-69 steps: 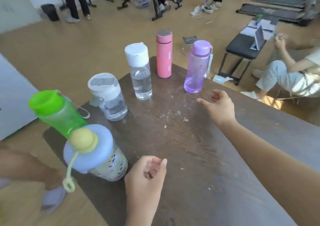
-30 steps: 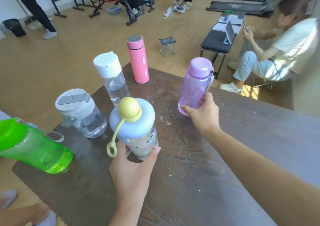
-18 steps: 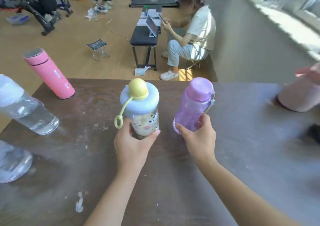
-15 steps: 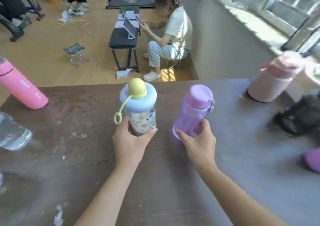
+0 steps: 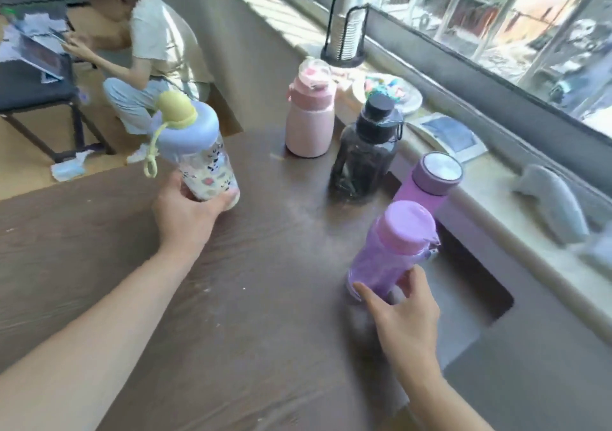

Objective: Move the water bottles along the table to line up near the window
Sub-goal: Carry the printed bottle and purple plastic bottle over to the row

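My left hand (image 5: 185, 212) grips the base of a patterned clear bottle (image 5: 205, 165) with a blue lid and yellow knob, tilted left above the dark wooden table (image 5: 231, 314). My right hand (image 5: 404, 318) holds the bottom of a translucent purple bottle (image 5: 394, 252), which leans towards the window. Along the table's window edge stand a pale pink bottle (image 5: 309, 122), a black bottle (image 5: 364, 156) and a purple flask with a silver top (image 5: 427, 185). The purple bottle in my hand is just in front of that flask.
The beige windowsill (image 5: 496, 218) carries a stack of cups in a black holder (image 5: 347, 23), a plate of coloured bits (image 5: 387, 94), a booklet (image 5: 447, 136) and a grey object (image 5: 553, 205). A person (image 5: 145, 43) sits beyond the table's far edge by a black bench (image 5: 36, 89).
Both hands have carried their bottles along the table to the window end. The view has swung right, so the pink, black and purple bottles by the sill now show close up.
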Demonstrator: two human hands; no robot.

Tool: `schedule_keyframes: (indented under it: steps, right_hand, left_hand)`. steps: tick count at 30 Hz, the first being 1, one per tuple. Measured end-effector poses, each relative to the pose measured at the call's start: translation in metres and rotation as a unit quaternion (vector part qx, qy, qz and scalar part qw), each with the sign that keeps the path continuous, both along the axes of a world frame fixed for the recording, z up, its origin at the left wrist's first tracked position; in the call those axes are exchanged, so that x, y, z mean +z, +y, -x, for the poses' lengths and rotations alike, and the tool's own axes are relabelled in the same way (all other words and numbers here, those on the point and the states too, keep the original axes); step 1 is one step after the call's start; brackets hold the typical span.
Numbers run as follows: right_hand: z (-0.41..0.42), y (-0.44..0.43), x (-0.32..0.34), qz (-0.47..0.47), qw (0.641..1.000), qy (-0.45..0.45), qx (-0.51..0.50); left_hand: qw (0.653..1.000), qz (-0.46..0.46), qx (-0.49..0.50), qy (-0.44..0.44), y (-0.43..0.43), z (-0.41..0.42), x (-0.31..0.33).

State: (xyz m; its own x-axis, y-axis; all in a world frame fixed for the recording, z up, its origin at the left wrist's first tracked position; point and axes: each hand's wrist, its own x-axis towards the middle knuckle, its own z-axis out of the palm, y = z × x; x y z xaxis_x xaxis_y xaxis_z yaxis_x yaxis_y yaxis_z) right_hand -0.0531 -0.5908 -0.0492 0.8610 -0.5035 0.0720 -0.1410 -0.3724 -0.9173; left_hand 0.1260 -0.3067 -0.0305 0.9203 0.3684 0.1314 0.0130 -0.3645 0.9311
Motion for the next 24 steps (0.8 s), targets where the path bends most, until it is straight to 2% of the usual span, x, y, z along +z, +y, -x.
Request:
schedule_keyframes:
  steps: [5, 10, 19, 24]
  right_hand:
    - [0.022, -0.053, 0.004, 0.013, 0.998, -0.011, -0.065]
    - [0.029, -0.084, 0.000, -0.001, 0.996, -0.007, -0.089]
    - [0.026, -0.098, -0.006, -0.019, 0.993, 0.002, -0.115]
    - [0.028, -0.096, -0.007, 0.000, 0.993, -0.005, -0.119]
  left_hand:
    - [0.999, -0.019, -0.026, 0.001, -0.039, -0.042, 0.001]
    - [0.999, 0.000, -0.030, 0.010, -0.068, -0.085, 0.000]
    - [0.998, -0.007, -0.011, 0.057, -0.083, -0.131, -0.014]
    - [0.997, 0.007, 0.003, 0.070, -0.075, -0.147, -0.010]
